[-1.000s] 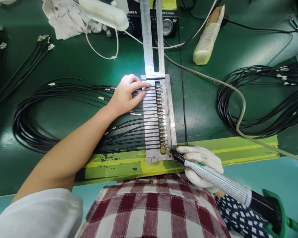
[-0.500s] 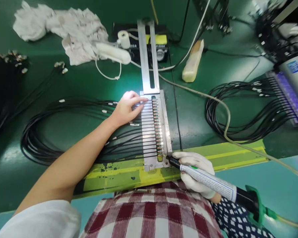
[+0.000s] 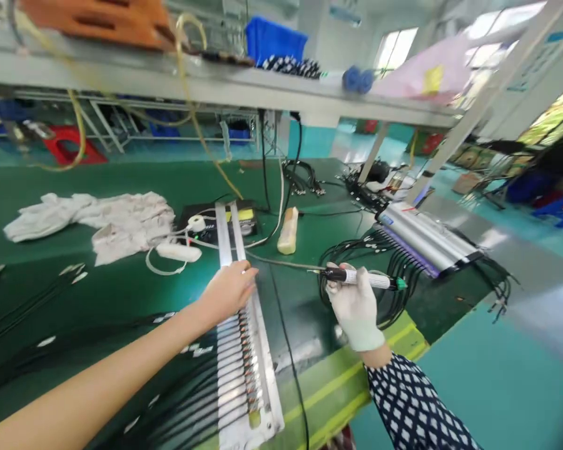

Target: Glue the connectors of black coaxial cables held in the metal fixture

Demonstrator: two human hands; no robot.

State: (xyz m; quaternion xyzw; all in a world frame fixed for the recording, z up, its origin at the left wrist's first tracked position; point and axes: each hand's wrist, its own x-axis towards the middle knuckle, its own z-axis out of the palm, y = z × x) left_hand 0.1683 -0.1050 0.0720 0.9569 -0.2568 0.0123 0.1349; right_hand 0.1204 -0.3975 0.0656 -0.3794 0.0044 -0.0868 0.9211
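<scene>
My bare left hand (image 3: 232,289) is closed over the metal plate where its slotted handle (image 3: 224,234) meets the comb-like cable jig (image 3: 234,375). Black cables (image 3: 192,387) lie side by side in the jig's slots, their coppery ends lined up along its opening. In the white-gloved right hand (image 3: 354,309) is a dispensing syringe (image 3: 373,279), black at the front, white-labelled, with a green rear cap. Held nearly level above the bench, its thin needle points left, apart from the jig.
Crumpled white cloths (image 3: 126,219) lie at the left back. A yellowish block (image 3: 288,231) sits behind the right hand. Coiled black cables (image 3: 347,250) run to a silver and purple fixture (image 3: 431,240). A shelf (image 3: 286,94) crosses above the bench's far side.
The view has tilted up. My right hand has lifted the syringe off the jig's near end and moved away to the right. My left hand has closed over the plate by the handle.
</scene>
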